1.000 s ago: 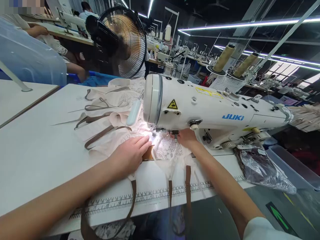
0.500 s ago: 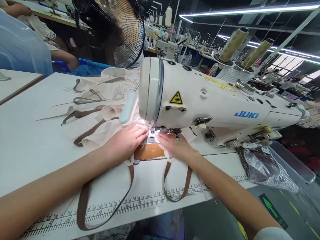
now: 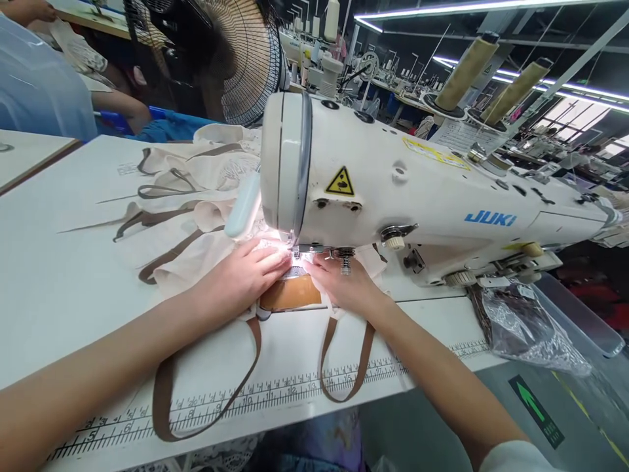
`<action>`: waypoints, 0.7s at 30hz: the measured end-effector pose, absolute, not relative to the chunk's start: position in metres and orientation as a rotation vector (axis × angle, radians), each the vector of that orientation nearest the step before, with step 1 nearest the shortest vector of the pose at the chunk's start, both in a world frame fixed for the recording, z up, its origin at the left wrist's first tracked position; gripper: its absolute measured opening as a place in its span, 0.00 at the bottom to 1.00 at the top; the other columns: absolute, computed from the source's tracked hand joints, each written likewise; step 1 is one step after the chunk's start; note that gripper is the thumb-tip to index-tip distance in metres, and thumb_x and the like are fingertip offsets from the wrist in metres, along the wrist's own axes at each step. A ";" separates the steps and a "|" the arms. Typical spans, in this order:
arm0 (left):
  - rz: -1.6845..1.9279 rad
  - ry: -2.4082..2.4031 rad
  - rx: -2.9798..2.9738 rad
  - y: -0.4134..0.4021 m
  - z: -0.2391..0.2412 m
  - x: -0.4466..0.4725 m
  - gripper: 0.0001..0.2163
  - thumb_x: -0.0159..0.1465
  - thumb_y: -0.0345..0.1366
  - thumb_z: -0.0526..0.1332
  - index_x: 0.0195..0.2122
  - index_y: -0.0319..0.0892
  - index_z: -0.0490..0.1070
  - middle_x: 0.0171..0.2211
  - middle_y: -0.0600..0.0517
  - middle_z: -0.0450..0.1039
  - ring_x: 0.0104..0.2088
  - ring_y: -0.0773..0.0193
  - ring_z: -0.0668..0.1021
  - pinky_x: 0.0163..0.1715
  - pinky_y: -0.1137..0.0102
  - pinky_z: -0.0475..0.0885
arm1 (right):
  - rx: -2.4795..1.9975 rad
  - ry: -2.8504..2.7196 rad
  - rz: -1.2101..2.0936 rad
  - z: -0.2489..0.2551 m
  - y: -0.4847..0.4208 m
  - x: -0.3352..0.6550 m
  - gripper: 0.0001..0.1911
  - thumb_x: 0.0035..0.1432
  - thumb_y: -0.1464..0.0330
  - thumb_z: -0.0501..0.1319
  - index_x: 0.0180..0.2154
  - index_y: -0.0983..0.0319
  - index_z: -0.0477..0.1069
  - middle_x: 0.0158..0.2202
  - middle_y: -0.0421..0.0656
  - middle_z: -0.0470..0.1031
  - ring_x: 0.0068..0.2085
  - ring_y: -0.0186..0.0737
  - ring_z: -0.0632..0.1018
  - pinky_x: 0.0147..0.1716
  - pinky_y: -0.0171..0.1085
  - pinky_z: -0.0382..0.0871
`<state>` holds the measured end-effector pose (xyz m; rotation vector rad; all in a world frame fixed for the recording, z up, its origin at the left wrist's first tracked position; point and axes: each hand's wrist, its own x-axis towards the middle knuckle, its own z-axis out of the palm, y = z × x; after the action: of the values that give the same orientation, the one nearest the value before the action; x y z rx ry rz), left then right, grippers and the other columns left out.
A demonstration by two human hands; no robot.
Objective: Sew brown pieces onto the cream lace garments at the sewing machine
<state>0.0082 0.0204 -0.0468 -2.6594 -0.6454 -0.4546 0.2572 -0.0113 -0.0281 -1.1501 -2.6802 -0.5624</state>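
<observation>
A white JUKI sewing machine (image 3: 393,190) stands on the white table (image 3: 63,288). Under its lit needle lies pale lace fabric (image 3: 206,259) with brown elastic straps (image 3: 344,367) looping over the table's front edge. My left hand (image 3: 240,278) lies flat on the fabric, fingers together and stretched toward the presser foot (image 3: 301,252). My right hand (image 3: 341,282) presses the fabric from the right side of the needle, fingers extended. A tan plate (image 3: 289,294) shows between the two hands.
A pile of similar cream pieces with brown straps (image 3: 171,190) lies behind the needle. A black fan (image 3: 230,52) stands at the back. Two thread cones (image 3: 464,65) sit behind the machine. A clear plastic bag (image 3: 521,328) hangs at right. A ruler strip (image 3: 275,393) runs along the table's front.
My right hand came out from under the machine arm to the needle's right side. The straps were pulled up onto the table. The view shifted closer to the machine.
</observation>
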 end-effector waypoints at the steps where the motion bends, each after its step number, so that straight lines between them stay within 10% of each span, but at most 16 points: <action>1: -0.452 -0.646 -2.673 0.020 -0.046 0.009 0.20 0.66 0.22 0.53 0.55 0.39 0.76 0.54 0.46 0.79 0.54 0.53 0.78 0.62 0.55 0.68 | -1.163 -2.680 -0.546 -0.026 -0.013 0.256 0.17 0.70 0.78 0.48 0.48 0.60 0.73 0.46 0.44 0.79 0.46 0.41 0.75 0.45 0.38 0.68; 21: -0.383 -0.706 -2.693 0.014 -0.050 0.012 0.23 0.60 0.24 0.55 0.57 0.34 0.75 0.56 0.43 0.78 0.56 0.50 0.78 0.66 0.53 0.65 | -1.224 -2.758 -0.717 -0.030 -0.018 0.251 0.24 0.62 0.82 0.51 0.54 0.60 0.73 0.46 0.46 0.78 0.49 0.44 0.75 0.48 0.41 0.71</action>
<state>0.0121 0.0136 -0.0499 -2.6935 -0.7057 -0.3830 0.2511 -0.0175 -0.0299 -1.2245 -2.7578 -0.7169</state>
